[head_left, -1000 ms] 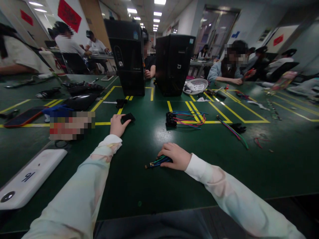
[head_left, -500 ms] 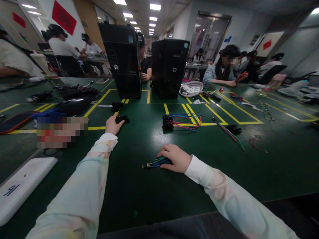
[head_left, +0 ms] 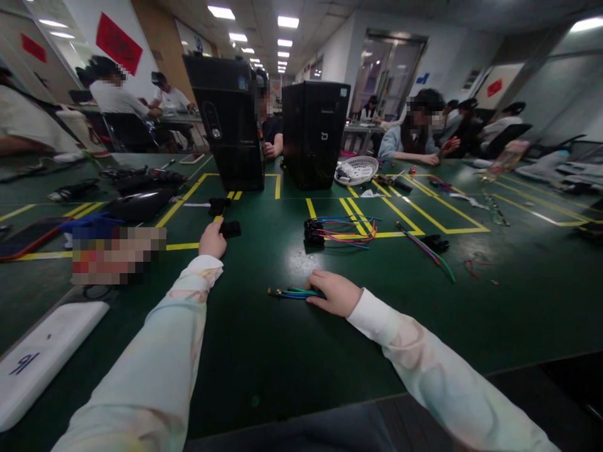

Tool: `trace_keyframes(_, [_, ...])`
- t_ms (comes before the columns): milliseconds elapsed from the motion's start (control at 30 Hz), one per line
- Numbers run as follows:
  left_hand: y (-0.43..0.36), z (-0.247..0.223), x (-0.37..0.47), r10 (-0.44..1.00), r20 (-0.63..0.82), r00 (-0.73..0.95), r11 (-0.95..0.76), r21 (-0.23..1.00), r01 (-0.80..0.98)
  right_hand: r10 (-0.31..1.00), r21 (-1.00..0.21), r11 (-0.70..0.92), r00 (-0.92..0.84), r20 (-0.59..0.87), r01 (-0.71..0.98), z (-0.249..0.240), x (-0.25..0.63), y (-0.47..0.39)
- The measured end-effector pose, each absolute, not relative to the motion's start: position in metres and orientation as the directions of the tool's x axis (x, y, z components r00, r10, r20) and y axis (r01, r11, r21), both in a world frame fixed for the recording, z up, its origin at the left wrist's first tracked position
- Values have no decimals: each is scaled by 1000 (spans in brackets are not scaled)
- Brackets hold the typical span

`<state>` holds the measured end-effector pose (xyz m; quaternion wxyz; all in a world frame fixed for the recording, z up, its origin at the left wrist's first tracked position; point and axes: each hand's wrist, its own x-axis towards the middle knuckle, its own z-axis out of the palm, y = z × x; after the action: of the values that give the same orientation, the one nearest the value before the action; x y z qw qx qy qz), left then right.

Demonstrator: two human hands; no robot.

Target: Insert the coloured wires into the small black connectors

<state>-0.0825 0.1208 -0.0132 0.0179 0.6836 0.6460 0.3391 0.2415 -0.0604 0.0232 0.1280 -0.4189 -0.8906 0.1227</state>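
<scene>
My left hand (head_left: 213, 240) reaches forward over the green table, index finger stretched out and the other fingers partly hidden. A small black piece (head_left: 230, 228) lies flat against its right side. Just beyond the fingertip is another small black piece (head_left: 219, 206). My right hand (head_left: 335, 293) is closed over a bundle of green and blue wires (head_left: 298, 293) low on the tabletop. The wires' metal-tipped ends stick out to the left; the rest is hidden under the palm. Ahead of it lie black connectors (head_left: 313, 232) with red and blue wires.
Two black computer towers (head_left: 225, 125) (head_left: 315, 135) stand at the back, beside a white basket (head_left: 357, 169). More wires (head_left: 426, 248) lie to the right. At left are a white case (head_left: 49, 358), black cables and a blurred patch. Other people sit around the room.
My left hand's thumb has come off the black piece, which now lies flat beside it. My right hand and its wires have shifted slightly forward. The camera view has tilted a little.
</scene>
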Motion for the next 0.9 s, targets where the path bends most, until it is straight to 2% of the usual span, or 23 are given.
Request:
trace_keyframes(133, [121,-14,-82,893,444,-79,-171,497,851,846,-340,527,-518,126,778,17,240,-58])
trace_keyframes(300, [111,-6,-75,843,527,-107,-198,490,849,931,-270,359,-322,170,894,10,234,-56])
trace_keyframes(400, [95,5,-65,763,638,-103,-216,401,890,960,-255,249,-202,196,934,8,231,-55])
trace_keyframes(500, [68,17,-41,723,690,32,-321,295,900,967,-287,194,-133,218,938,8,233,-53])
trace_keyframes(600, [31,24,-1,709,627,322,-542,193,818,963,-411,210,-116,241,887,7,239,-47])
trace_keyframes(700, [-10,23,44,641,510,574,-726,159,669,981,-672,186,-93,173,716,4,246,-40])
trace_keyframes(733, [-22,22,57,625,476,619,-756,174,631,989,-771,149,-93,116,619,2,247,-38])
trace_keyframes(800, [-42,18,75,618,419,665,-779,218,588,991,-890,97,-128,44,445,-2,250,-34])
trace_keyframes(900, [-59,15,85,643,378,666,-764,256,592,986,-931,105,-155,53,349,-7,251,-31])
